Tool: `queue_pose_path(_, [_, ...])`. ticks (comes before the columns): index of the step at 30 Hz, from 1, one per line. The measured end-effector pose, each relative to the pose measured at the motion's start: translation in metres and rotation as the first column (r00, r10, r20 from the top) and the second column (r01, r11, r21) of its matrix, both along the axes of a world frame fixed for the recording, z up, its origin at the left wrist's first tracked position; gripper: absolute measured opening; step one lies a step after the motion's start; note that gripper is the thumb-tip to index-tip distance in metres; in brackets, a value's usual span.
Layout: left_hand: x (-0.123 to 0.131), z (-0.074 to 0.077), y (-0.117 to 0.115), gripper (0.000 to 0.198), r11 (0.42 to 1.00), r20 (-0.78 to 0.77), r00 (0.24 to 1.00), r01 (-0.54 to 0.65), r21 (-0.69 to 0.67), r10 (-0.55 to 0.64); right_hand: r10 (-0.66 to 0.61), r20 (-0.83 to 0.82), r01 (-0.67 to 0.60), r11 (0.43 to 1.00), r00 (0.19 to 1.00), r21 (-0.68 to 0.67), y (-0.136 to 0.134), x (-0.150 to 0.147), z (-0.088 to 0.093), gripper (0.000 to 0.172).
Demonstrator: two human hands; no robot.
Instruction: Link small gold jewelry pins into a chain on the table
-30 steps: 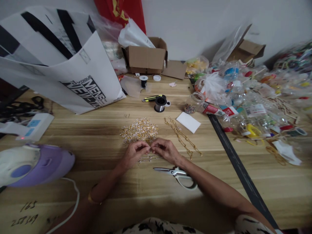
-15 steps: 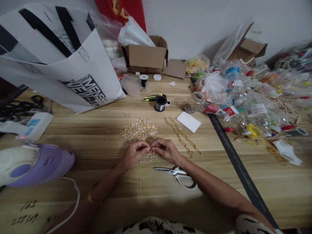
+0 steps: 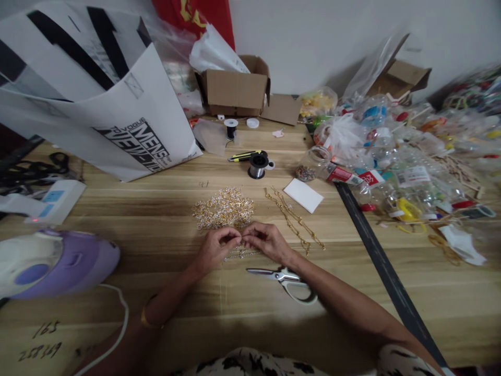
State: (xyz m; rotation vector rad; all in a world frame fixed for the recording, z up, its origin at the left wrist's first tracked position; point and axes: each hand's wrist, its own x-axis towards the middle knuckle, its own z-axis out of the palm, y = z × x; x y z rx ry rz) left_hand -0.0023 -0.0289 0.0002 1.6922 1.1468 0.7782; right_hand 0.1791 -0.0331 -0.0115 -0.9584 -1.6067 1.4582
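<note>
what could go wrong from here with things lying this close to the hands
The scissors lie close to the right forearm, so a sideways sweep might knock them. The heap of gold and silver chains, just beyond the left hand and right hand, could snag or tangle.

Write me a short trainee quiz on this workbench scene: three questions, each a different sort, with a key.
1. True or false: the scissors lie nearer the bottom edge of the picture than the tangled pile of chain.

2. Which of these is closest to the two gold strands?
(a) the white card
(b) the large shopping bag
(c) the purple and white appliance

3. Fill in the word: the yellowish band is worn on the ____ arm.

Key: 1. True. 2. (a), just beside their far ends. 3. left, the same arm as the left hand.
</note>
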Motion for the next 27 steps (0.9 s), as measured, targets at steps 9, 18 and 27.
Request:
queue_pose_path(9, [0.0008,0.0052,-0.0028,0.015,0.996,-0.083,0.997,0.017,0.085,-0.01,0.005,0.029,-0.006,1.0,1.0,0.015,0.0003,0.0004,-0.0002,0.021])
queue_pose_path(18, [-0.0007,0.0003,0.0003,0.02,1.0,-0.001,1.0,0.017,0.007,-0.017,0.024,-0.027,-0.025,0.999,0.999,-0.044,-0.001,-0.0007,0.0034,0.023])
queue_pose_path(27, [-0.0013,0.0027,0.0006,0.02,0.998,0.087,0.996,0.017,-0.065,-0.011,0.032,-0.02,-0.033,0.999,0.999,-0.03,-0.001,0.0002,0.0017,0.025])
